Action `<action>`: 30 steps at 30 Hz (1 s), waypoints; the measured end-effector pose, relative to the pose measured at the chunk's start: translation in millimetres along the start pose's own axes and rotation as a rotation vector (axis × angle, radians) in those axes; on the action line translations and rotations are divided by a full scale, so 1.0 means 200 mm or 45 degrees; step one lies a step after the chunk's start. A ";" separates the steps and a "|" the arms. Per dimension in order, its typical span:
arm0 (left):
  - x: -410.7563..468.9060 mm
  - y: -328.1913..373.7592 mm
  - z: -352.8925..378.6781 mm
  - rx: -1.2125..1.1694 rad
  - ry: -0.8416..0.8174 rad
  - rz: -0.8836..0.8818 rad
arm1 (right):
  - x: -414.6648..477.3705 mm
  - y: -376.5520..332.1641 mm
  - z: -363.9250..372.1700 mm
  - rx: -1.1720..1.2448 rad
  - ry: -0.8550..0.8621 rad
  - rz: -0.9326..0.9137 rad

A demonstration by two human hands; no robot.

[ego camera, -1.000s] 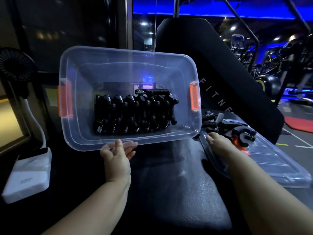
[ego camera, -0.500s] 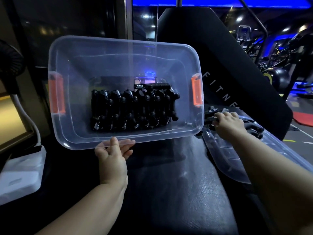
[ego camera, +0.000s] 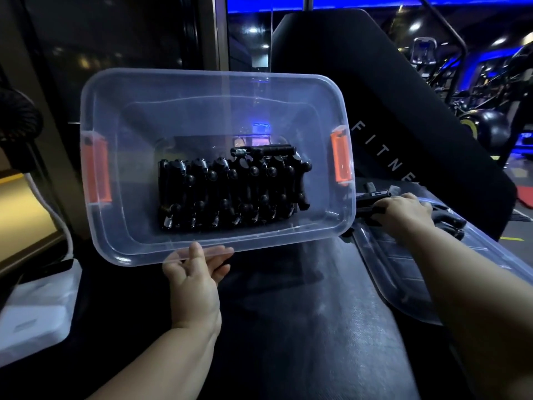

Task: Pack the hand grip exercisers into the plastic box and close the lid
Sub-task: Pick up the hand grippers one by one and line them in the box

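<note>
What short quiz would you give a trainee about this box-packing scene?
1. True or false: the lid is already on the plastic box.
2. Which hand holds the box's near rim? A left, B right, C both.
3. Fill in: the box's end latches are ____.
Key: 1 false, the lid lies beside the box, and the right hand rests on loose exercisers lying on it. 2 A, the left hand. 3 orange.
</note>
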State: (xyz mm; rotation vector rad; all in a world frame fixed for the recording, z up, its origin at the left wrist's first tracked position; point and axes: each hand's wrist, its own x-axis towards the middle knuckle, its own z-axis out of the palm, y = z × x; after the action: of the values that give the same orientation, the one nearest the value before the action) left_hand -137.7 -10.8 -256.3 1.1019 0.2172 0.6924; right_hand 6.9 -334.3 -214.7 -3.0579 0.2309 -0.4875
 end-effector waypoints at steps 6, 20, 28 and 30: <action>0.00 0.00 -0.01 -0.006 -0.013 -0.036 | -0.14 0.04 -0.06 0.014 -0.006 -0.040; -0.02 0.03 0.01 -0.028 0.005 -0.051 | -0.48 0.11 -0.13 0.788 -0.036 0.062; -0.02 0.02 0.00 -0.003 -0.002 -0.061 | -0.64 0.06 -0.22 1.424 0.057 0.043; -0.03 0.02 -0.01 -0.006 -0.006 -0.057 | -0.67 0.03 -0.25 1.525 0.089 0.040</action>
State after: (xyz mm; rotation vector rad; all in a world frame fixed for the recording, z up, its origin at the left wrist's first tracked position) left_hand -144.4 -12.0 -253.3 1.0910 0.2357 0.6498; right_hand -134.9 -321.4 -208.1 -1.8687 -0.0277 -0.4779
